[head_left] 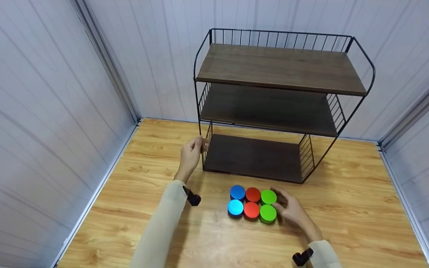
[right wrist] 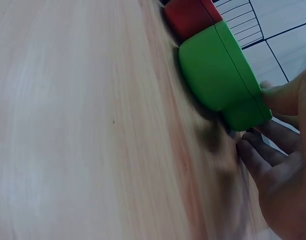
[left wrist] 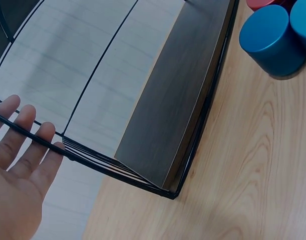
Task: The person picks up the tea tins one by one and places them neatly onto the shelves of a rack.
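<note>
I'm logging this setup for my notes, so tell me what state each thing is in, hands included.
Shelf rack: standing upright
Far blue canister: upright, top closed
Near blue canister: upright, top closed
Far red canister: upright, top closed
Near red canister: upright, top closed
Far green canister: upright, top closed
Near green canister: upright, top closed
Left hand: holding the rack's left side
Right hand: at the far green canister, grip unclear

From here I'm holding the left arm [head_left: 160, 225] forward, the left hand [head_left: 191, 153] bending its fingers [left wrist: 30, 159] loosely, the right hand [head_left: 292, 210] holding its thumb [right wrist: 285, 99] apart.
</note>
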A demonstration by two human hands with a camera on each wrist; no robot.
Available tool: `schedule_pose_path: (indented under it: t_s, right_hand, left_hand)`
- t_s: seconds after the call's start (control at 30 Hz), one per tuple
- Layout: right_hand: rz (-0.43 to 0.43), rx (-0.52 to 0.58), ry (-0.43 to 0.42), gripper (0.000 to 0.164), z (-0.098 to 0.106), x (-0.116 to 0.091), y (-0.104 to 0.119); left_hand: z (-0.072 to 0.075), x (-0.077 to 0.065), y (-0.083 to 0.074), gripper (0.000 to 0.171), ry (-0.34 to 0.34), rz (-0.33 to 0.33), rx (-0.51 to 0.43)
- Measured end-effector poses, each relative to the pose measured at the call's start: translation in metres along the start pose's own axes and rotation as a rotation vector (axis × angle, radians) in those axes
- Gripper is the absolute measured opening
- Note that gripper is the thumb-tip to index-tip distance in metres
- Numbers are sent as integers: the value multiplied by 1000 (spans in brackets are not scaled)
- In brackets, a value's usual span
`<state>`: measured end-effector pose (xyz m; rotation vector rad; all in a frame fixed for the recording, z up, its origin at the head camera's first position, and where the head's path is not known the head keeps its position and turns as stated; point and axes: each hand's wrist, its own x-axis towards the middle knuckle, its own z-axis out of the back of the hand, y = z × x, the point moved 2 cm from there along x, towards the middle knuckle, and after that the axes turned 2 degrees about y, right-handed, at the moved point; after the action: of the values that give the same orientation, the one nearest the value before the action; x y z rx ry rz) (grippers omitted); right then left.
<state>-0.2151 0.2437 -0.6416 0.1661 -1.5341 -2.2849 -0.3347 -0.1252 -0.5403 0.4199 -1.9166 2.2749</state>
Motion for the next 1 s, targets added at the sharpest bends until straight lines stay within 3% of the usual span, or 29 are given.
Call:
schedule_pose_path:
  t_s: [0.17,0.37,0.53,1.0]
  right_hand:
    - [24,3,17,57,0,3,0]
    - [-31,5,46,58,3,6,0]
    - [-45,8,15,56,4,8,-1]
    - [-63,-140,-20,68,0,10,-4]
  left_hand:
    - [0,-1,-1,43,13,-6,16]
    - [0,0,0,41,6,-3,16]
    - [0,0,0,42,2,4,11]
    - [0,0,0,42,-3,-1,23]
